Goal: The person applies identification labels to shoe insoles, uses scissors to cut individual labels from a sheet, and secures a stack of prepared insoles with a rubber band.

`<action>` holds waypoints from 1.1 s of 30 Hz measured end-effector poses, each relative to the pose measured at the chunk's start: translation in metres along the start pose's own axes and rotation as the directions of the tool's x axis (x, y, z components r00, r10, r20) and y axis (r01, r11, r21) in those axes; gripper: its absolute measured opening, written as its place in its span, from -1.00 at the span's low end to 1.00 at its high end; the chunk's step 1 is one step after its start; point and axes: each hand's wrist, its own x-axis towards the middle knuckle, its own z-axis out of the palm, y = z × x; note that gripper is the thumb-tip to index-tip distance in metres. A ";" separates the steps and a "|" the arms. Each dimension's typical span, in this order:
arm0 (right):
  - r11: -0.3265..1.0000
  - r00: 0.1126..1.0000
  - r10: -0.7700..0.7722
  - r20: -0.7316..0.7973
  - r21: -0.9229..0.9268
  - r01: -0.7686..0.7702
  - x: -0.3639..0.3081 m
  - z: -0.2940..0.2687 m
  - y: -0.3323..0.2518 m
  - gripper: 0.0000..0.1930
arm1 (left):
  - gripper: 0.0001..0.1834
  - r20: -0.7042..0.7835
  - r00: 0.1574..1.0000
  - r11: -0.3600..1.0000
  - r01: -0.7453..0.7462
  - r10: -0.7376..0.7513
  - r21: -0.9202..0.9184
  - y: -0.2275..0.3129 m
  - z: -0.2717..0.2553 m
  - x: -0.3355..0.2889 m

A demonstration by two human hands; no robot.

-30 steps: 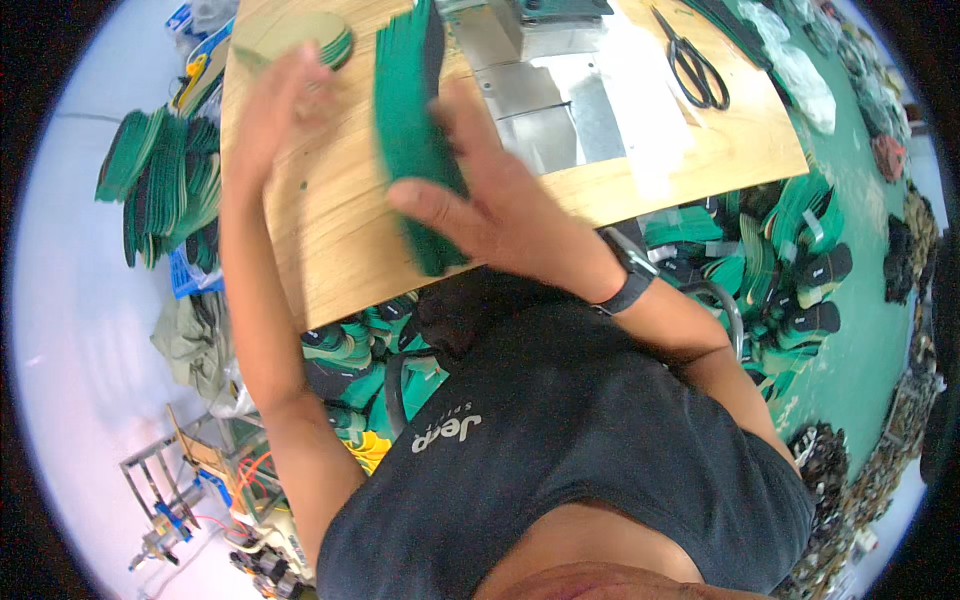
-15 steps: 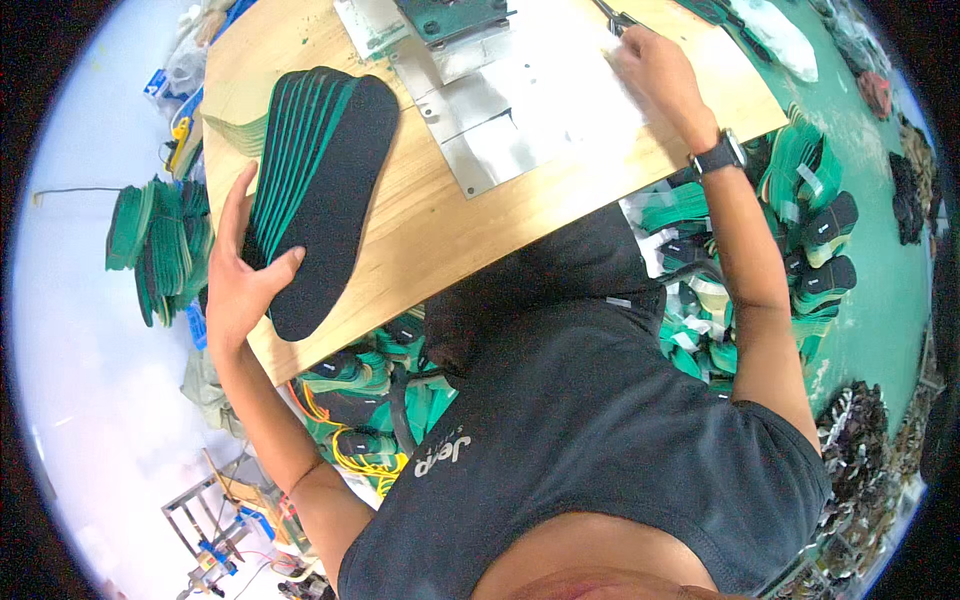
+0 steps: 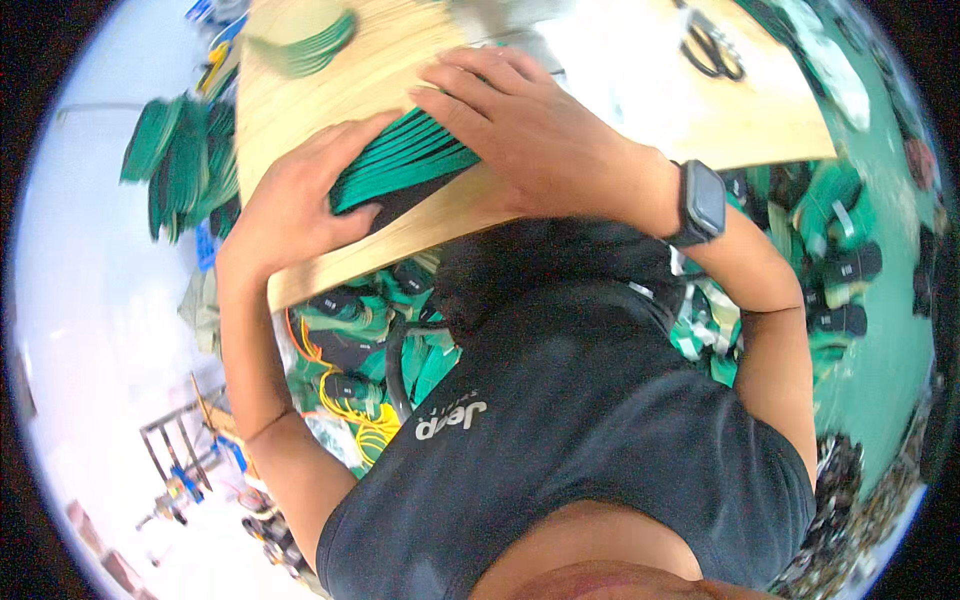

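Observation:
A stack of green and black shoe insoles (image 3: 405,160) is held between my two hands over the near part of the wooden table. My left hand (image 3: 305,195) grips its left end, thumb on the near side and fingers over the far side. At the other end my right hand (image 3: 545,130) wraps over the insoles, with its fingers bent across the top. The right hand hides much of that end. Black-handled scissors (image 3: 712,50) lie on the table, beyond and to the right of my right hand.
Thin green-edged insoles (image 3: 310,45) lie on the far left of the wooden table (image 3: 740,125). A metal plate (image 3: 500,20) is partly hidden behind my right hand. Green insole bundles (image 3: 175,165) sit left of the table; more bundles (image 3: 840,260) are on the floor at right.
My right hand has let go of the scissors and come left onto the insole stack. The stack has turned, lying more sideways and nearer me, its fan squeezed together.

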 end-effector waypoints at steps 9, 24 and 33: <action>0.984 0.983 0.112 0.147 0.119 -0.130 0.031 0.019 0.010 -0.43 | -0.16 -0.389 0.888 0.951 0.145 -0.246 -0.272 -0.060 0.040 -0.054; 0.878 0.959 0.268 0.089 0.387 -0.281 -0.005 0.022 0.031 -0.29 | -0.05 -0.646 0.702 0.935 0.079 -0.299 -0.346 -0.059 0.069 -0.073; 0.872 0.948 0.307 0.082 0.376 -0.314 -0.010 0.025 0.025 -0.17 | -0.21 -0.700 0.687 0.980 0.119 -0.195 -0.157 -0.053 0.075 -0.067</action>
